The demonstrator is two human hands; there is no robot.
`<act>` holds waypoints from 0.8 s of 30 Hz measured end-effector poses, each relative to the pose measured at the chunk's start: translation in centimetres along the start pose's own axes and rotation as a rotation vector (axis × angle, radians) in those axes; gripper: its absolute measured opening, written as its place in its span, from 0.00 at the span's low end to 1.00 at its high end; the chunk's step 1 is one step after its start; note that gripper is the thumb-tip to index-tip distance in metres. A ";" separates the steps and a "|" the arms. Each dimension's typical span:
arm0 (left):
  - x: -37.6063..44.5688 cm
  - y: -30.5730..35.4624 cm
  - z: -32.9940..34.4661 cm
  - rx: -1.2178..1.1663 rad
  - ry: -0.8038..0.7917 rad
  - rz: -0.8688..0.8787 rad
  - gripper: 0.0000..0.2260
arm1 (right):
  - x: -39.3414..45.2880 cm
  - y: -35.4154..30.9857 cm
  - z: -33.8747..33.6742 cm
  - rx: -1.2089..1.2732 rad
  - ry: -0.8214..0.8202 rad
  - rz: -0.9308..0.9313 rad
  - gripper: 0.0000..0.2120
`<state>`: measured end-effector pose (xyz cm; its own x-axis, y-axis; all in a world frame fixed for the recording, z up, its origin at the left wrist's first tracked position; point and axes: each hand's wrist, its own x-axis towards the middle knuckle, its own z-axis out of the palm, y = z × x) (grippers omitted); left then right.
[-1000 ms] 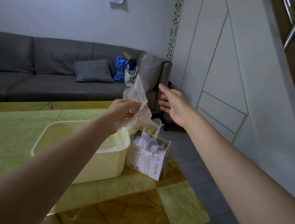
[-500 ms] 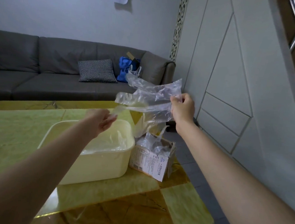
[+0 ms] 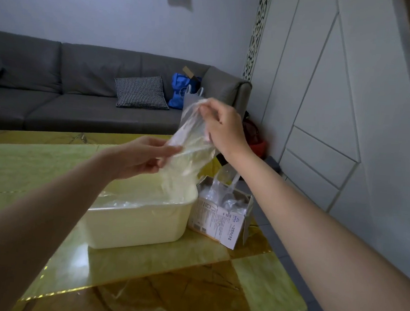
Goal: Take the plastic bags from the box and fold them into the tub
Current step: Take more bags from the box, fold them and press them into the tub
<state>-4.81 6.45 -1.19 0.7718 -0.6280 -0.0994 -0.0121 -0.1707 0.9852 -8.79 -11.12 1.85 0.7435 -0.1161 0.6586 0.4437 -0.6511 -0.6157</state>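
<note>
Both hands hold a clear, crinkled plastic bag (image 3: 189, 149) above the cream rectangular plastic tub (image 3: 142, 221): right hand (image 3: 222, 129) fingers pinching its top, left hand (image 3: 142, 157) fingers pinching its middle. The open white cardboard box (image 3: 221, 220) stands just beside the tub on the yellow-green marble table (image 3: 26, 166).

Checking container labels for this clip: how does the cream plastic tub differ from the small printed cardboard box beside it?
The cream plastic tub is wide, low and plain with rounded corners; the printed cardboard box is smaller, narrower, sharp-edged and covered in text. The tub holds clear plastic lying flat; the box has crumpled plastic bags sticking up out of its torn-open top. Both stand upright and open-topped on the yellow-green table, side by side.
</note>
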 end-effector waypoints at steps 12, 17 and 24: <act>-0.8 -3.2 -6.2 1.254 0.567 -0.147 0.22 | -4.5 4.1 9.7 -0.473 -0.358 0.214 0.13; 1.3 -5.4 -4.0 0.951 -0.056 -0.494 0.29 | -4.2 4.3 11.0 -0.738 -0.554 0.134 0.19; 3.5 -9.1 -4.1 0.860 -0.047 -0.643 0.23 | -3.3 2.7 11.2 -0.756 -0.692 0.007 0.11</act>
<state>0.55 8.90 -9.90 0.7680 -0.2551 -0.5874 -0.0695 -0.9450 0.3195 -4.46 -4.08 -6.86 0.9769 0.1803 0.1145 0.1845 -0.9825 -0.0273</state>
